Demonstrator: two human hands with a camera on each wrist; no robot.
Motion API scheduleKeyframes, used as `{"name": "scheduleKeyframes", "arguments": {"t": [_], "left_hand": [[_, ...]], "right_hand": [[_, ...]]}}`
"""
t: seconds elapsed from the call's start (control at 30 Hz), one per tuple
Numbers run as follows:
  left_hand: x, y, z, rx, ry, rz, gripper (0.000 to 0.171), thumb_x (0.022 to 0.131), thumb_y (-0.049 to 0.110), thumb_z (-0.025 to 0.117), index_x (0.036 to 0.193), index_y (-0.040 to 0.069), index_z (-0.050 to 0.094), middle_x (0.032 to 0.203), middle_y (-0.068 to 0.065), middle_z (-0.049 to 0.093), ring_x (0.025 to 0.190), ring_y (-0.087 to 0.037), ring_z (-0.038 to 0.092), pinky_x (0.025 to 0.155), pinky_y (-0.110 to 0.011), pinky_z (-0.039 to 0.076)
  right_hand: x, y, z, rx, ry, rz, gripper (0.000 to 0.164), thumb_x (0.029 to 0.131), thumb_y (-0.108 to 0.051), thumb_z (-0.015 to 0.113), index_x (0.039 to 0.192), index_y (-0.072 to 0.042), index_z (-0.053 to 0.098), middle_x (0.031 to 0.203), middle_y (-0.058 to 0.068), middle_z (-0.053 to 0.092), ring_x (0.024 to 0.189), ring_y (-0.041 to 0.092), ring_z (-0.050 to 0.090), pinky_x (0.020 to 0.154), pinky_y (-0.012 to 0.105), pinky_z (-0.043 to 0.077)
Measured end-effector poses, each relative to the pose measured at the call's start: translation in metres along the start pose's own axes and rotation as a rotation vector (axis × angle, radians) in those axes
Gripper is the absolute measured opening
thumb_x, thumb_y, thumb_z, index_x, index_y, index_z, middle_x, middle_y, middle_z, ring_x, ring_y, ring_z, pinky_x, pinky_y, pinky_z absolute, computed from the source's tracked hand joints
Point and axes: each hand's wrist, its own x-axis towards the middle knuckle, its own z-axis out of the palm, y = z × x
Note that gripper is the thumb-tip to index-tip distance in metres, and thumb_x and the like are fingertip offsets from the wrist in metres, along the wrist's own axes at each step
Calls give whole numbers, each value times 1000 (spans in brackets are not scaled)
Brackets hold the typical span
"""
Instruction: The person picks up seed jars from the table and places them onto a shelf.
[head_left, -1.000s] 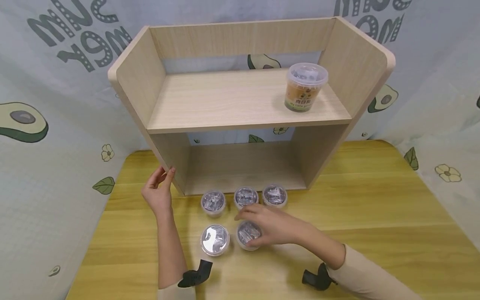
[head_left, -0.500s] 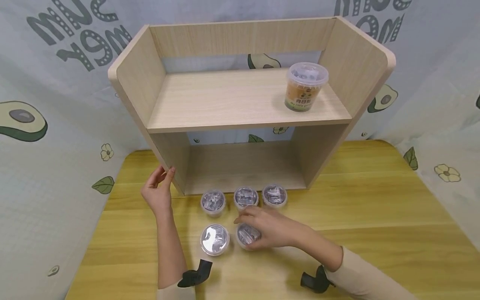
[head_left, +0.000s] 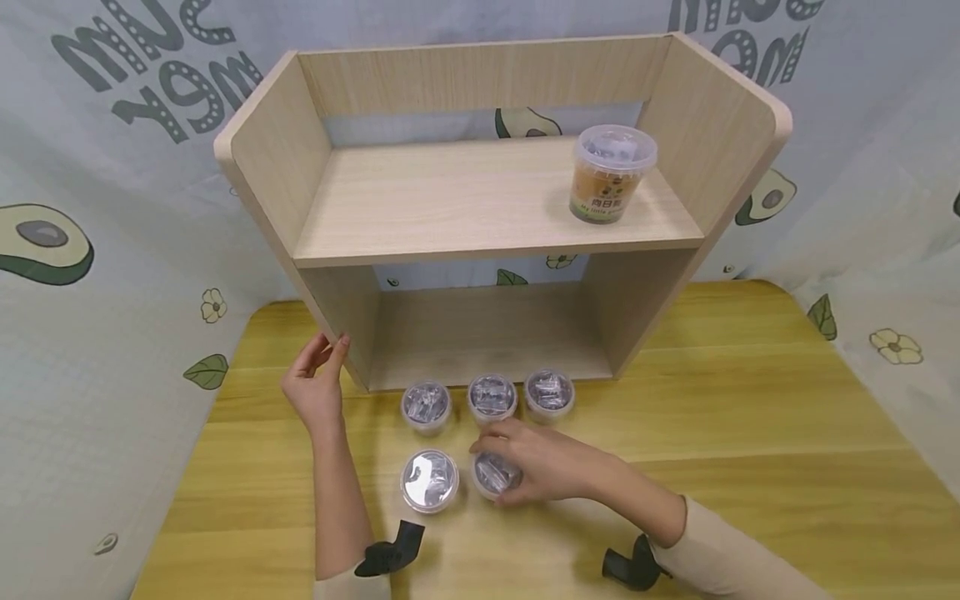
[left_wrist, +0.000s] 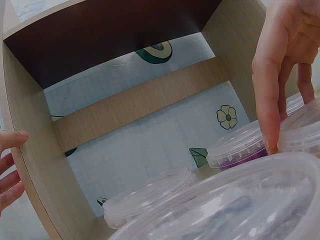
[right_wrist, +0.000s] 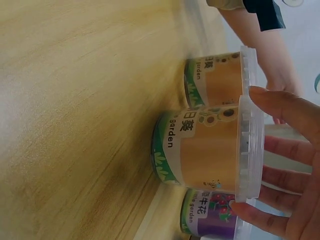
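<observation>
My left hand (head_left: 317,387) pinches the front edge of the left side panel of a small wooden shelf unit (head_left: 495,254). At the table's middle, my right hand (head_left: 536,460) grips the lid rim of a clear-lidded plastic cup (head_left: 495,475) from above; the right wrist view shows the cup's orange label (right_wrist: 210,150) and its base on the table. Beside it on the left stands another lidded cup (head_left: 429,481). A row of three lidded cups (head_left: 426,406) sits along the shelf's front; a purple-labelled cup (right_wrist: 212,212) appears past my fingers in the right wrist view.
An orange-labelled cup (head_left: 609,179) stands at the right on the upper shelf board (head_left: 450,200). The lower compartment (head_left: 487,333) opens behind the front row. Patterned cloth (head_left: 135,333) hangs behind and beside the wooden table (head_left: 750,417).
My right hand has shifted slightly toward me, staying at the same cup. My left hand keeps its place on the shelf panel, and the cups stay where they were.
</observation>
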Motion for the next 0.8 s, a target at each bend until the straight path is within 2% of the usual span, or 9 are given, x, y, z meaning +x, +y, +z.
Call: {"name": "scheduleKeyframes", "arguments": {"t": [0.43, 0.8], "left_hand": [[-1, 2, -2, 27, 5, 2, 34, 69, 13, 82, 98, -1, 71, 77, 13, 69, 68, -8, 60, 75, -23, 48], [1, 0, -2, 21, -1, -1, 33, 68, 15, 83, 96, 1, 72, 80, 11, 69, 68, -9, 60, 67, -19, 50]], "right_hand": [[-2, 0, 4, 30, 5, -15, 62, 72, -29, 76, 128, -15, 52, 131, 8, 49, 117, 24, 49, 93, 37, 46], [-6, 3, 4, 62, -18, 11, 65, 72, -29, 77, 130, -16, 49, 133, 7, 48, 119, 23, 48, 93, 38, 46]]}}
